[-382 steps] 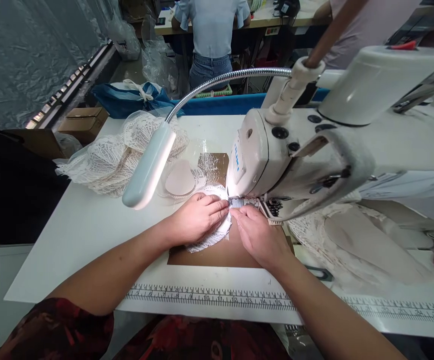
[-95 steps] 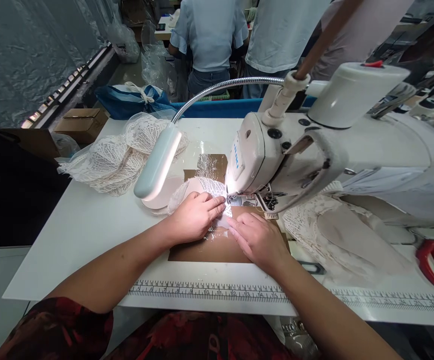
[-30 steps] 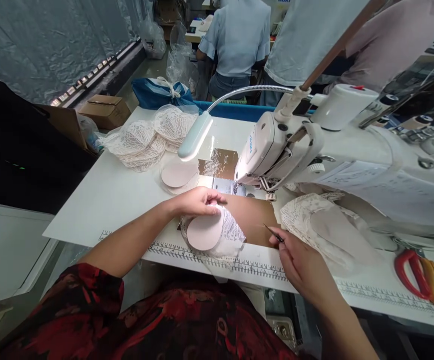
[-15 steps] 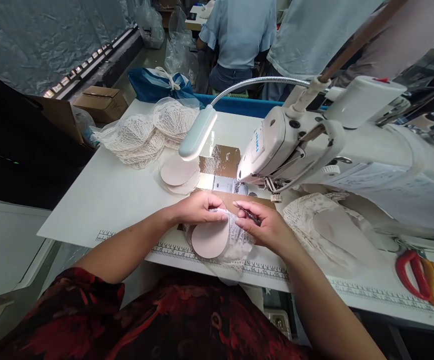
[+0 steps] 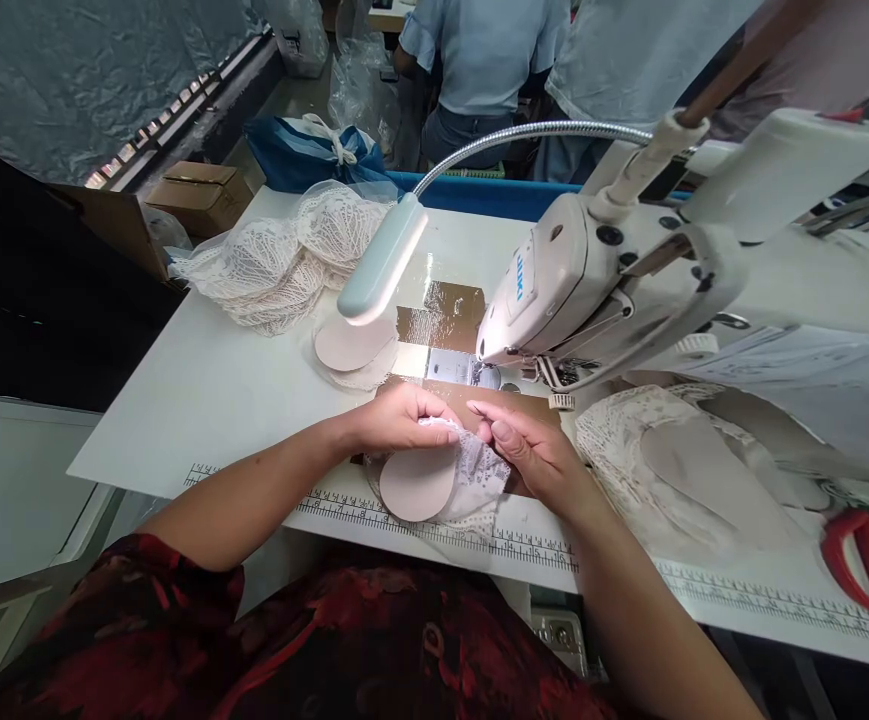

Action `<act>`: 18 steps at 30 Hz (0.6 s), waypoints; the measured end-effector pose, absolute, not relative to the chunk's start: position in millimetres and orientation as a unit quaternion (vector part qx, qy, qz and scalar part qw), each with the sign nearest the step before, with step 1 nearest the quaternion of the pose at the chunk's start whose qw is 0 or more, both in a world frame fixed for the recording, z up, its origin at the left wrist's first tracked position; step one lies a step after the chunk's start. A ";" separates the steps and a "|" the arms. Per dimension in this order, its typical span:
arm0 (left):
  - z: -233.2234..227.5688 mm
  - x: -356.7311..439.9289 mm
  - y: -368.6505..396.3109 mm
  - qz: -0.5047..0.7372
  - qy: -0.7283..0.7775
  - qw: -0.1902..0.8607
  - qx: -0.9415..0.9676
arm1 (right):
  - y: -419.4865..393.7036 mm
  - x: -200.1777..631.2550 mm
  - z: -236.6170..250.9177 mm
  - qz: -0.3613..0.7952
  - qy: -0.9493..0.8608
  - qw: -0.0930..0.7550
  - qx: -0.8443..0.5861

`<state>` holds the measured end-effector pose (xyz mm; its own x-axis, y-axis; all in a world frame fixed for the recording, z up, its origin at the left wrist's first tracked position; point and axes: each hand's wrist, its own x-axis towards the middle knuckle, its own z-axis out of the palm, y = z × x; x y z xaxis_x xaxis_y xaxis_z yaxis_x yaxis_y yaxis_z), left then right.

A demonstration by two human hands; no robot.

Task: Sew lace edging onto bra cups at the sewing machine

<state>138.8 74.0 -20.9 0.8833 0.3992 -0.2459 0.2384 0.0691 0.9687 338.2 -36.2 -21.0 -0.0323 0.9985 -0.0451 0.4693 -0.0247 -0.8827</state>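
Note:
My left hand (image 5: 410, 415) pinches the upper edge of a white lace piece (image 5: 483, 470) between thumb and fingers. A smooth pale bra cup (image 5: 419, 484) lies with this lace, just below that hand at the table's front. On the right, my right hand (image 5: 528, 450) is closed, thumb pressed towards the curled fingers and index finger pointing left. Whatever it holds is hidden in the palm; its fingers are beside the lace. Both hands are in front of the sewing machine (image 5: 554, 280), short of its needle area.
A lamp (image 5: 383, 262) hangs over the table. Lace cups (image 5: 261, 265) are piled at the back left, with another pale cup (image 5: 355, 342) nearer. More lace pieces (image 5: 644, 450) lie right, by red-handled scissors (image 5: 858, 560). A person (image 5: 479, 60) sits beyond the table.
The small dark tool that showed in my right hand is out of sight now, and its fingers have curled in. My left hand keeps its pinch on the lace. The view has shifted slightly.

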 end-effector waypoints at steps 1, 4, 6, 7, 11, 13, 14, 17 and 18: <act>-20.0 138.6 74.0 0.056 0.238 0.699 0.672 | -36.5 340.2 -20.9 0.385 -0.613 0.340 -0.601; -18.7 138.4 73.4 0.053 0.248 0.711 0.656 | -36.9 342.7 -20.7 0.401 -0.616 0.329 -0.593; -20.0 138.5 73.0 0.051 0.249 0.713 0.654 | -36.8 341.3 -20.5 0.414 -0.609 0.327 -0.592; -21.3 138.5 73.1 0.050 0.244 0.713 0.655 | -36.7 340.1 -20.2 0.420 -0.606 0.326 -0.592; -26.5 138.3 74.5 0.039 0.220 0.708 0.670 | -36.0 334.2 -16.5 0.429 -0.611 0.316 -0.586; -26.9 138.3 75.2 0.033 0.218 0.703 0.676 | -35.6 331.8 -14.1 0.426 -0.619 0.315 -0.580; -26.3 138.5 75.3 0.030 0.219 0.703 0.676 | -35.3 330.7 -13.2 0.424 -0.621 0.316 -0.579; -22.6 138.8 75.1 0.019 0.230 0.702 0.674 | -34.5 328.1 -12.6 0.415 -0.620 0.317 -0.585; -21.4 138.7 74.9 0.016 0.232 0.703 0.673 | -34.2 327.5 -13.0 0.412 -0.618 0.318 -0.589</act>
